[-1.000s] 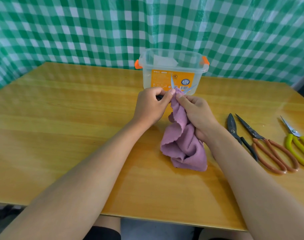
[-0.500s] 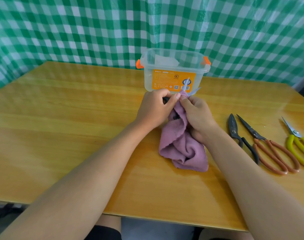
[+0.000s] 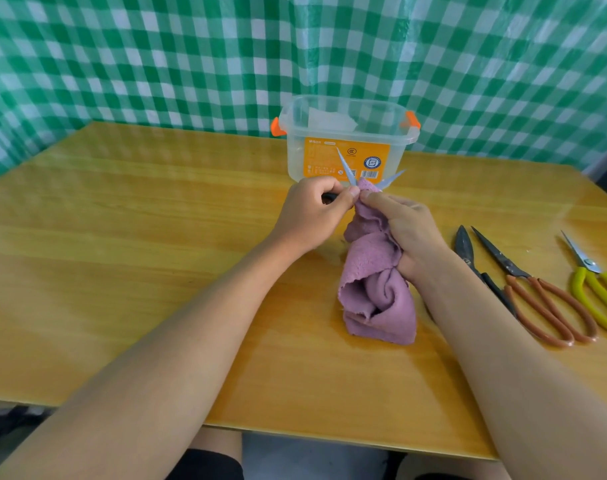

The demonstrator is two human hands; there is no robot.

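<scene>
Half the desk point(image 3: 122, 237), from its left edge to my left forearm, lies as bare wood, so that side gives wide room to swing. My left arm comes in from the near edge on a slant toward the middle. My left hand point(image 3: 312, 213) is curled in a fist round the dark handle of the small scissors point(image 3: 345, 166), thumb tip pressed up by the pivot. The two pale blades stand spread in a V, pointing away from me at the clear plastic box point(image 3: 347, 147) at the middle of the far edge. The left blade's tip overlaps the box's orange label in view, and I cannot tell whether it touches.

Right where the blades meet sits the top of the purple cloth point(image 3: 374, 282). It hangs from there in folds, and its lower end rests bunched on the desk, about midway between the far and near edges. My right hand point(image 3: 409, 230) pinches the cloth's top between thumb and forefinger, close against my left thumb, while the other fingers curl round the folds lower down. My right forearm runs back toward the near right corner.

Beyond it, three pairs lie flat with blades toward the far edge: black shears point(image 3: 468, 254), orange-handled scissors point(image 3: 537, 296) and yellow-handled scissors point(image 3: 596, 289), the last nearly at the right edge. Room there is tight.
</scene>
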